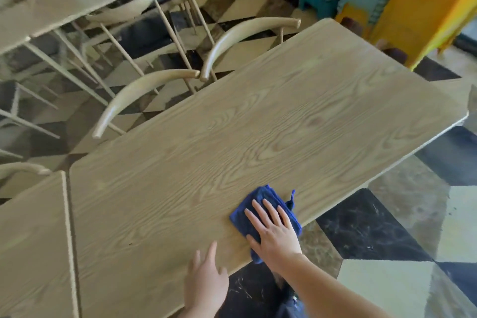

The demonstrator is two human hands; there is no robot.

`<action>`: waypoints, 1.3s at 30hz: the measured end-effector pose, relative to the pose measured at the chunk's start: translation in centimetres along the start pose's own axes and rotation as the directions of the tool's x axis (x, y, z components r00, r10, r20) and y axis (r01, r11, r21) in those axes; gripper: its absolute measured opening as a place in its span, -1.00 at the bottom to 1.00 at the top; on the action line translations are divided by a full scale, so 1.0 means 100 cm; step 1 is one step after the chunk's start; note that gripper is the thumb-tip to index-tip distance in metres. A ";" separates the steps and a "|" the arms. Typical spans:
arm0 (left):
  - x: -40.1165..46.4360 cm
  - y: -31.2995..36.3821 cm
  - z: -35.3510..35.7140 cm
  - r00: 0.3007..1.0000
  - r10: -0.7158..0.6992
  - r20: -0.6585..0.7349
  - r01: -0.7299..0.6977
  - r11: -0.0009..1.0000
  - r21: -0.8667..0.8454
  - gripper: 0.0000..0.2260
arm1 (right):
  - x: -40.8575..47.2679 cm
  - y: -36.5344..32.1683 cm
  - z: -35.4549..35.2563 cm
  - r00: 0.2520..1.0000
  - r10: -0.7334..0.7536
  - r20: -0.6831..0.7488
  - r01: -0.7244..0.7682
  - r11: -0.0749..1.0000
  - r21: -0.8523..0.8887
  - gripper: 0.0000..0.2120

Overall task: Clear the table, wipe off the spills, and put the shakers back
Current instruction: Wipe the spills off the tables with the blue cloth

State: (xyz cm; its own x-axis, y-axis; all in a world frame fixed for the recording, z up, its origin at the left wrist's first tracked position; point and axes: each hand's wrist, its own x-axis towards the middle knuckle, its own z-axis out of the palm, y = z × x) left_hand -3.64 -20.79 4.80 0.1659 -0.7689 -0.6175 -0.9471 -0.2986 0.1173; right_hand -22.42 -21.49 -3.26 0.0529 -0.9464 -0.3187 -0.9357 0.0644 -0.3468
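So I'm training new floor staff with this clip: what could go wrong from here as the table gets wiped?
1. The blue cloth lies at the near edge of the table, one corner already overhanging; a stroke outward could drag it onto the floor.
2. The right hand presses it with flat fingers, not gripping, so the cloth may bunch or slip out.
3. The left hand rests at the table edge, close beside the cloth; a sweep that way might bump it.

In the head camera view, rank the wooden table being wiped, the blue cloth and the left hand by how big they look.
1. Wooden table, by far the largest.
2 and 3. Blue cloth and left hand look about alike; the right hand covers part of the cloth, and the left hand is nearer the camera, so no ranking.
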 end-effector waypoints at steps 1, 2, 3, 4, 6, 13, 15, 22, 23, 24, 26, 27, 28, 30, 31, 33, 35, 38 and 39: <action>0.002 0.016 0.002 1.000 0.008 0.005 -0.008 1.000 0.009 -0.43 | 0.001 0.010 -0.006 1.000 0.007 0.007 -0.007 1.000 0.016 -0.40; 0.003 0.031 0.004 1.000 0.016 0.001 -0.016 1.000 0.018 -0.43 | 0.003 0.019 -0.012 1.000 0.012 0.013 -0.012 0.999 0.031 -0.40; 0.006 0.044 0.006 0.999 0.032 -0.007 -0.032 0.999 0.021 -0.44 | 0.005 0.028 -0.017 1.000 0.015 0.018 -0.016 0.999 0.045 -0.40; 0.009 0.056 0.008 0.999 0.048 -0.003 -0.048 0.999 0.019 -0.43 | 0.007 0.036 -0.021 1.000 0.017 0.021 -0.018 0.998 0.058 -0.40; 0.017 0.080 0.013 0.998 0.045 0.035 -0.045 0.999 0.013 -0.37 | 0.010 0.053 -0.028 0.999 0.014 0.035 -0.017 0.998 0.064 -0.39; 0.041 0.162 0.019 0.996 0.082 -0.016 -0.078 0.980 0.184 -0.25 | 0.020 0.096 -0.049 0.996 0.064 0.058 -0.068 0.996 0.057 -0.37; 0.048 0.188 0.023 0.992 0.120 -0.035 -0.110 0.973 0.205 -0.26 | 0.023 0.113 -0.059 0.993 0.103 0.053 -0.106 0.993 0.056 -0.37; 0.055 0.256 0.025 0.957 0.281 0.072 -0.290 0.915 0.280 -0.23 | 0.032 0.184 -0.105 0.968 0.233 0.092 -0.232 0.972 -0.020 -0.39; 0.055 0.261 0.025 0.953 0.293 0.079 -0.303 0.907 0.293 -0.22 | 0.033 0.194 -0.111 0.964 0.241 0.111 -0.238 0.971 -0.039 -0.38; 0.056 0.264 0.025 0.951 0.298 0.083 -0.309 0.901 0.306 -0.22 | 0.034 0.203 -0.116 0.961 0.247 0.125 -0.243 0.969 -0.051 -0.37; 0.058 0.270 0.026 0.953 0.287 0.093 -0.302 0.905 0.299 -0.22 | 0.037 0.220 -0.126 0.957 0.257 0.131 -0.252 0.966 -0.056 -0.36; 0.056 0.273 0.026 0.959 0.266 0.102 -0.284 0.914 0.290 -0.22 | 0.037 0.228 -0.130 0.956 0.261 0.134 -0.255 0.965 -0.061 -0.35; 0.055 0.276 0.026 0.965 0.242 0.106 -0.262 0.923 0.283 -0.22 | 0.037 0.236 -0.133 0.955 0.265 0.133 -0.257 0.963 -0.076 -0.35; 0.056 0.283 0.025 0.977 0.190 0.093 -0.208 0.941 0.266 -0.23 | 0.039 0.251 -0.139 0.958 0.249 0.142 -0.239 0.967 -0.085 -0.34; 0.059 0.288 0.025 0.983 0.168 0.078 -0.182 0.951 0.252 -0.24 | 0.041 0.260 -0.143 0.962 0.227 0.150 -0.218 0.973 -0.077 -0.34; 0.063 0.300 0.024 0.989 0.146 0.033 -0.150 0.961 0.233 -0.26 | 0.045 0.282 -0.151 0.974 0.170 0.148 -0.163 0.985 -0.060 -0.33; 0.066 0.314 0.024 0.994 0.107 0.023 -0.109 0.969 0.222 -0.26 | 0.047 0.307 -0.158 0.984 0.119 0.133 -0.111 0.992 -0.064 -0.32; 0.065 0.339 0.029 0.999 -0.003 0.046 -0.005 0.987 0.162 -0.27 | 0.054 0.350 -0.179 0.988 0.069 0.135 -0.058 0.995 -0.085 -0.32; 0.064 0.348 0.032 0.998 -0.029 0.053 0.021 0.990 0.136 -0.26 | 0.059 0.367 -0.188 0.989 0.074 0.125 -0.061 0.993 -0.099 -0.32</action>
State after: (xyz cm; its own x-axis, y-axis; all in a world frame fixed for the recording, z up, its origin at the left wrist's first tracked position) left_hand -36.37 -34.30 2.47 0.1783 -0.7290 -0.6608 -0.9720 -0.2349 -0.0030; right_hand -63.00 -30.66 -1.28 0.0272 -0.8920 -0.4512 -0.9671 0.0907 -0.2376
